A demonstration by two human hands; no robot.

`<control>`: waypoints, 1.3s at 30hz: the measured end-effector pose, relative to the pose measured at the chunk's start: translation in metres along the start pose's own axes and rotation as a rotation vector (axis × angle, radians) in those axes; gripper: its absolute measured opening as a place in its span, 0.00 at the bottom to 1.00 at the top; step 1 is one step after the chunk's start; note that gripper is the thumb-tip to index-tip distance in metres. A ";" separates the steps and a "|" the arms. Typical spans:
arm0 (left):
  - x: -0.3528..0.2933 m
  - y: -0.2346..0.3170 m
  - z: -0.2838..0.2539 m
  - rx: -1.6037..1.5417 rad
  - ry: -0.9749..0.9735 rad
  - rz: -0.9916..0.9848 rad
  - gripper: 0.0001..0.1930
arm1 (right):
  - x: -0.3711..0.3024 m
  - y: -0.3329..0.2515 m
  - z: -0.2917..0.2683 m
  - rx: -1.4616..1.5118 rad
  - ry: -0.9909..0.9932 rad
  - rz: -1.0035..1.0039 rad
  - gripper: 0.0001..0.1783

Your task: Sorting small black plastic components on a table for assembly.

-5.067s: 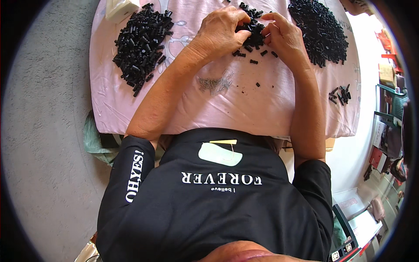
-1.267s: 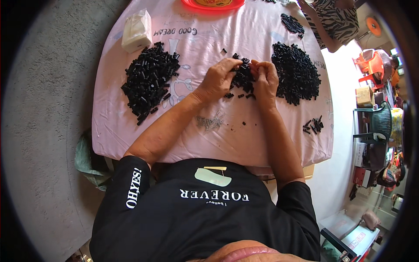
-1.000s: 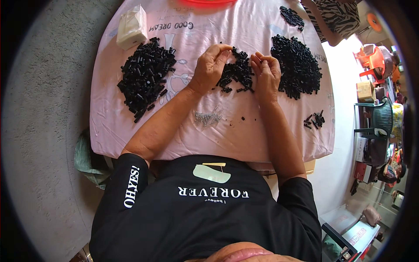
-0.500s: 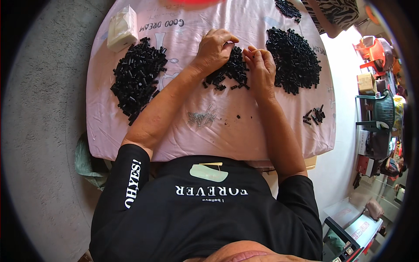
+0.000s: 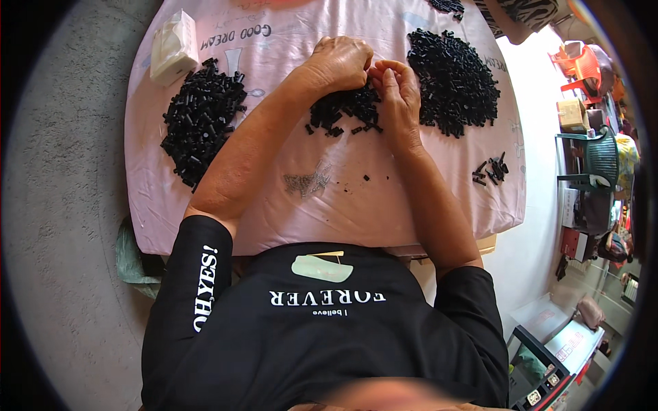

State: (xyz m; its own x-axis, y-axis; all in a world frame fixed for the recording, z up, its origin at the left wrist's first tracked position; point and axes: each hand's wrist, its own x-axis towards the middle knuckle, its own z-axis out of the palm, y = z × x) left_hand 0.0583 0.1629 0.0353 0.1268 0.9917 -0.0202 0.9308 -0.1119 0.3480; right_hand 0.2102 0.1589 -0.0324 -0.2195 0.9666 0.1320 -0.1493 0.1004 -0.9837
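Observation:
My left hand [image 5: 344, 63] bends over the far edge of the middle heap of small black tubular pieces [image 5: 345, 109], its fingers curled inward. Close against it on the right is my right hand [image 5: 399, 85], with thumb and fingers pressed together. Whatever lies between the fingertips of either hand is too small or hidden to name. Nearer to me on the pink cloth is a small scatter of thin silvery metal bits [image 5: 306, 182]. A bigger heap of black pieces [image 5: 456, 82] lies right of my right hand, and another heap [image 5: 203, 120] left of my left forearm.
A white soft pack [image 5: 174, 48] stands at the table's far left. Several loose black pieces [image 5: 491, 169] lie near the right edge of the pink-covered table [image 5: 356, 222]. Past the far right corner shows another person's limb [image 5: 515, 26]. A green chair [image 5: 598, 156] stands to the right.
My hands have come together, the left one turning over so that its fingertips are hidden. The whole view has shifted slightly, moving the table leftward and up.

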 end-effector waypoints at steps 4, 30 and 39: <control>-0.005 0.003 0.002 0.020 0.068 0.063 0.09 | -0.001 -0.007 -0.001 -0.032 -0.043 -0.009 0.16; -0.076 -0.025 0.017 -1.036 0.299 -0.068 0.07 | -0.006 -0.004 0.001 -0.110 -0.136 -0.162 0.07; -0.081 -0.015 0.016 -0.998 0.296 -0.014 0.06 | -0.016 -0.013 0.004 -0.102 -0.243 -0.091 0.08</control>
State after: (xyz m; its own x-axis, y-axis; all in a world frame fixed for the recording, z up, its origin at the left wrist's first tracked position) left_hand 0.0400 0.0828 0.0166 -0.0970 0.9834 0.1536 0.2077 -0.1309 0.9694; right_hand 0.2113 0.1416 -0.0216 -0.4367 0.8688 0.2336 -0.0839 0.2192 -0.9721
